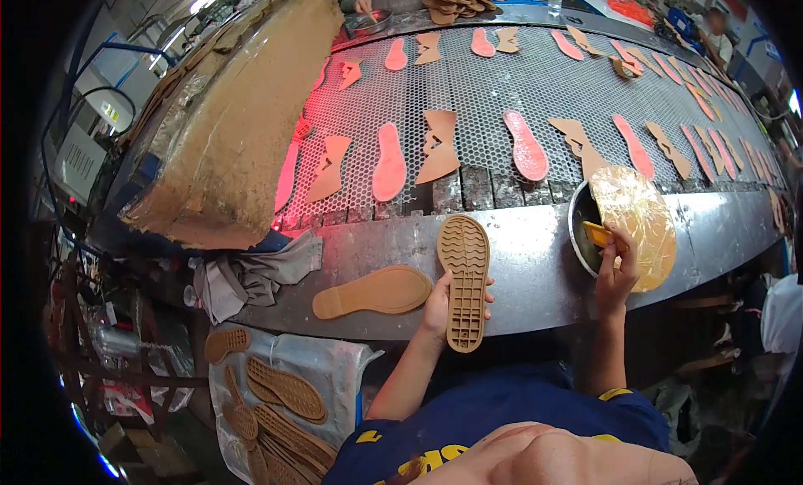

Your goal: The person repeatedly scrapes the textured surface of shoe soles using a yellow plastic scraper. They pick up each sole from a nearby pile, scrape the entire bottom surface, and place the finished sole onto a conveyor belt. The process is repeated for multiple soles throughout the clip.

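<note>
two hands are at work, well apart at the near edge of a steel bench. the left hand is wrapped round the lower half of a tan rubber shoe sole, held upright with its grooved, gridded tread facing the camera. the right hand is closed on a yellow brush handle, its tip inside a round metal pot just left of the hand; a glue-crusted lid leans over the pot right above the knuckles. just left of the left hand a second tan sole lies flat on the steel bench. further left sits a crumpled grey rag, and below it a sack with a pile of soles. beyond both hands runs a mesh conveyor carrying pink insoles and tan cut pieces under a red glow. another person's hand shows at the far end.
</note>
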Demonstrator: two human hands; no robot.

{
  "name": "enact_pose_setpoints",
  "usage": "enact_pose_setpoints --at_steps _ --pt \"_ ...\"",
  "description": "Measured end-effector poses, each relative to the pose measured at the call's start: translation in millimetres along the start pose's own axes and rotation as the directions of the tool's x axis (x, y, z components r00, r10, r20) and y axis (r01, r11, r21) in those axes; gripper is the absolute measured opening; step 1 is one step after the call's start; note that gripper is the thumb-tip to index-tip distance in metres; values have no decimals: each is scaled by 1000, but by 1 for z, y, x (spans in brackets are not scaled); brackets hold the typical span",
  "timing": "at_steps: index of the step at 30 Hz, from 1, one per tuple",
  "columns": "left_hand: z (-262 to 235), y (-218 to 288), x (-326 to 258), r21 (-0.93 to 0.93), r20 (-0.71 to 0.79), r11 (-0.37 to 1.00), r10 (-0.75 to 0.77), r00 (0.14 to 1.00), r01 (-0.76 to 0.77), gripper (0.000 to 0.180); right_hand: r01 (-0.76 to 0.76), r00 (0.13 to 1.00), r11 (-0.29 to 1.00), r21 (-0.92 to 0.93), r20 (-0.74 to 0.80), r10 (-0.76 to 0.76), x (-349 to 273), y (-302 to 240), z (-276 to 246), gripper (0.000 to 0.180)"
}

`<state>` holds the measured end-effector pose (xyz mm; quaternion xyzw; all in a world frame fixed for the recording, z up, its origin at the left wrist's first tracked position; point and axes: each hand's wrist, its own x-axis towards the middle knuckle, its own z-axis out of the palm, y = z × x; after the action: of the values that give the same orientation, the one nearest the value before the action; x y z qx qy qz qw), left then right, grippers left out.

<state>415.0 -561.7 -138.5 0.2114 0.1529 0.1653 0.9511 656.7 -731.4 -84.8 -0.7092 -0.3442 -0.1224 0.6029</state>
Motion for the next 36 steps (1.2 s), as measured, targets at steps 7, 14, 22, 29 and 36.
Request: enact_pose_setpoints --at_steps 7,14,22,29,36 --pt "-11 22 -16 -18 -34 998 58 998 -59 57 138 989 990 -37 -42 -140 3 -17 37 17" --pt "0 42 -23 11 -48 998 66 997 -65 58 154 985 987 -53 -65 -157 1 -29 39 19" --pt "-5 40 -24 28 -96 997 79 992 -77 57 143 988 984 -109 -38 -148 3 -36 34 20" --pt "-5 41 -23 -61 -67 995 75 995 -79 56 149 986 985 -92 -56 -154 7 -36 36 23" --pt "18 19 -17 -141 -124 977 141 982 -158 56 131 985 984 -121 -96 -143 2 -32 41 18"
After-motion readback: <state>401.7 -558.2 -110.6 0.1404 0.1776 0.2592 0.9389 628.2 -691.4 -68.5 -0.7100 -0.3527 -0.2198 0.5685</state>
